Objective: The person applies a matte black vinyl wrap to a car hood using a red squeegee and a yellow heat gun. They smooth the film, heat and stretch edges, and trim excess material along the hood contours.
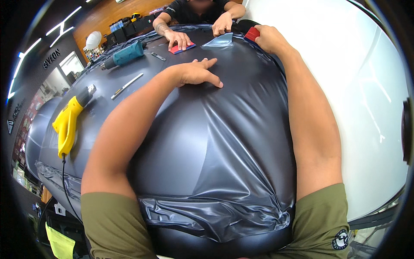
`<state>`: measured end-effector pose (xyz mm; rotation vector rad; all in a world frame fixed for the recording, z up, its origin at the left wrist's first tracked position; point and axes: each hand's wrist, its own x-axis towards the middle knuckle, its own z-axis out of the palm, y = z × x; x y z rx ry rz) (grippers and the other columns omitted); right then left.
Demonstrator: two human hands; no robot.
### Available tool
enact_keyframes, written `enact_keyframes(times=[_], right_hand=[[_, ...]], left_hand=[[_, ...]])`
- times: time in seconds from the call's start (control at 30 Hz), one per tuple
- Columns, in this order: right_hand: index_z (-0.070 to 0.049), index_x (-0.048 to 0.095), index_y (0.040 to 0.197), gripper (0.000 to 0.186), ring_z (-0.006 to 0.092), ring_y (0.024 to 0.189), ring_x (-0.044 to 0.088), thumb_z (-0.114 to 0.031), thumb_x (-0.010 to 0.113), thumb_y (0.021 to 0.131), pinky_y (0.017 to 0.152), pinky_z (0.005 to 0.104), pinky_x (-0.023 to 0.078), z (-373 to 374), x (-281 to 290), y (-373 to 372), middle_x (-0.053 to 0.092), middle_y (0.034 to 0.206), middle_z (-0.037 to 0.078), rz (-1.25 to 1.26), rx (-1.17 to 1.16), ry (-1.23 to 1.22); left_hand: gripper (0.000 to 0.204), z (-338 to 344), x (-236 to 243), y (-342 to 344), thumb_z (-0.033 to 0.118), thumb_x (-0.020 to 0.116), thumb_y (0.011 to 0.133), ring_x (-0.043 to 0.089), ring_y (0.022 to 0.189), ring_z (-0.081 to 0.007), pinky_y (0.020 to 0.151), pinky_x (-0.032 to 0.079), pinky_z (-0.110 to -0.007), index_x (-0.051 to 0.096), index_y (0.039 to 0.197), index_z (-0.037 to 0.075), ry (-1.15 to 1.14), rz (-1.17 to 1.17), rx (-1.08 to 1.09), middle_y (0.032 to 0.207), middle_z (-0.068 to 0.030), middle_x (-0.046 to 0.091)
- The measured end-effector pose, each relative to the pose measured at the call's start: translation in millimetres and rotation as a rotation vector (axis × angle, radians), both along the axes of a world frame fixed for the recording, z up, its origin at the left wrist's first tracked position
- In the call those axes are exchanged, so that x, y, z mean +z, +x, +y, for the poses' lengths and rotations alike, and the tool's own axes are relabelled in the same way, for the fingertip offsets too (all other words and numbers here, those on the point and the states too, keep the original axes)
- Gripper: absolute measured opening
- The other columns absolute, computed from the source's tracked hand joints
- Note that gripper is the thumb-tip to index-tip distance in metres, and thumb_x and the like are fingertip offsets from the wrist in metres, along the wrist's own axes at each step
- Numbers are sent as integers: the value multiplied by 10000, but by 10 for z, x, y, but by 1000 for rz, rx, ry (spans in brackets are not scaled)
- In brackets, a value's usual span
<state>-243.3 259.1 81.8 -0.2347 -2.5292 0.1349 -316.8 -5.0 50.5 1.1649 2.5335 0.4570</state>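
Note:
A dark satin film (172, 155) covers a curved car panel, wrinkled toward the near edge. My left hand (196, 73) rests on it near the middle, fingers spread. My right hand (267, 39) grips a red squeegee (251, 34) at the film's far right edge, beside a white panel (362, 121). Opposite me, a person's hand (177, 38) presses a red-and-blue squeegee (186, 48); their other hand (222, 25) touches a pale blue glossy piece (217, 42).
A yellow heat gun (67, 123) with a cord lies at left. A teal heat gun (125, 55), a small knife (158, 56) and a slim pale tool (127, 85) lie on the film. The co-worker (200, 11) leans over the far edge.

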Motion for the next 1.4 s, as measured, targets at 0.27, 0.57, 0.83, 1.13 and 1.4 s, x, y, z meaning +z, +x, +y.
enact_keyframes(times=[0.27, 0.57, 0.83, 1.13, 1.4], right_hand=[[-58, 683, 1166, 356, 372, 1048, 665, -86, 546, 839, 911, 445, 513, 72, -135, -92, 700, 1114, 210, 77, 14, 55], [-65, 701, 1165, 356, 380, 974, 677, -119, 625, 821, 868, 435, 523, -197, 4, -32, 716, 1026, 218, -152, 153, -35], [-104, 742, 1100, 316, 343, 951, 684, -133, 661, 796, 855, 428, 520, -832, -204, -232, 735, 985, 163, -357, 286, 209], [-65, 740, 1100, 338, 259, 940, 689, -87, 737, 762, 867, 376, 510, -767, 41, 553, 746, 990, 123, -691, 404, 62], [-64, 719, 1121, 330, 285, 882, 681, -110, 655, 800, 812, 403, 517, -521, 120, 779, 729, 931, 169, -304, 39, -67]], left_hand=[[938, 60, -111, -47, 533, 676, 847, 210, 1508, -385, 1205, 190, -487, 270, 1581, 113, 73, 39, 35, 1599, -211, 302], [420, 15, -66, -636, 295, 573, 969, 613, 1192, -347, 1033, 446, -396, 640, 1279, 20, 369, 398, 176, 1255, -226, 655], [309, -814, 983, -394, 234, 586, 943, 671, 945, -408, 890, 512, -464, 697, 1090, -13, 1, 780, 93, 1001, -254, 699], [338, -2279, 491, 1348, 210, 622, 938, 622, 1051, -398, 948, 487, -456, 637, 1205, 3, -39, 604, -172, 1165, -215, 651], [366, -2871, 65, 1612, 223, 661, 918, 598, 1089, -381, 978, 464, -430, 650, 1181, -32, 259, 446, -32, 1163, -208, 672]])
